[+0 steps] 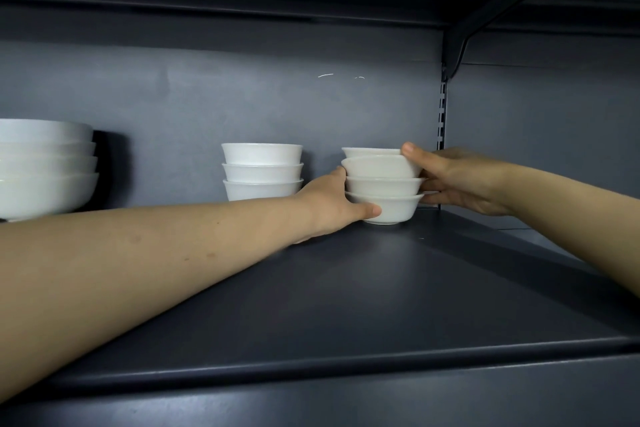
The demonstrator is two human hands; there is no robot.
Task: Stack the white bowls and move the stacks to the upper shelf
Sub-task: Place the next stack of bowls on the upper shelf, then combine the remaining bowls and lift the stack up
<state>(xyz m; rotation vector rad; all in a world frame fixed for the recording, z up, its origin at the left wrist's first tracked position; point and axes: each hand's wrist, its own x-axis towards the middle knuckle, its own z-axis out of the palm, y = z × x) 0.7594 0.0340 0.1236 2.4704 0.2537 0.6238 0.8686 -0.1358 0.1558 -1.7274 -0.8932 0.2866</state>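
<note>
Head view: left hand (330, 206) and right hand (462, 180) curl fingers (369, 210) round a stack of four white ceramic bowls (381, 184) — probably steadying it on the dark metal shelf (346, 291).

Both hands (332, 204) (460, 180) grip four-bowl stack (382, 184) on dark shelf (346, 288).

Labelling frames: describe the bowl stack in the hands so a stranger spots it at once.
On the dark shelf, look right, by the slotted upright. The stack of four small white bowls is there, right of a three-bowl stack and the big bowls. It alone is held by the left hand and right hand, its top bowls crooked.
</note>
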